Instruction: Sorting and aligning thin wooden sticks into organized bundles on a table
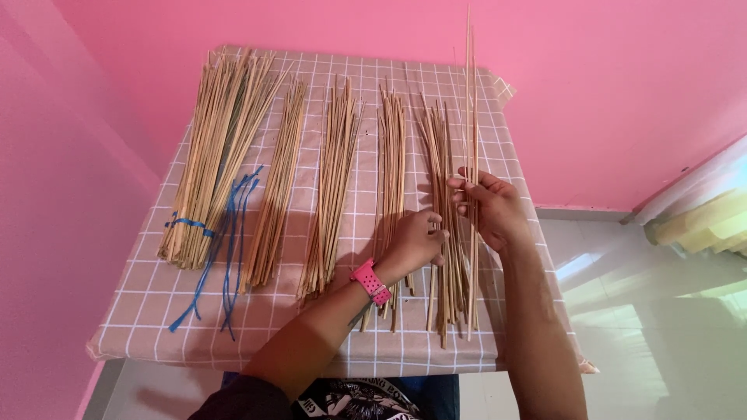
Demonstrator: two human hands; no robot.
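Right hand [492,208] grip closed on long sticks [470,93]; left hand [414,243] pinching stick pile [440,233] alongside.

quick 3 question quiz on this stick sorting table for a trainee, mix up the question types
1. True or false: the tied bundle at the far left is bound with a blue string.
2. Which hand lifts a few sticks upright off the table?
A. left hand
B. right hand
C. neither
3. Fill in: the left wrist wears a ___ watch band.

Key
1. True
2. B. The left hand rests on the rightmost pile on the checked cloth.
3. pink
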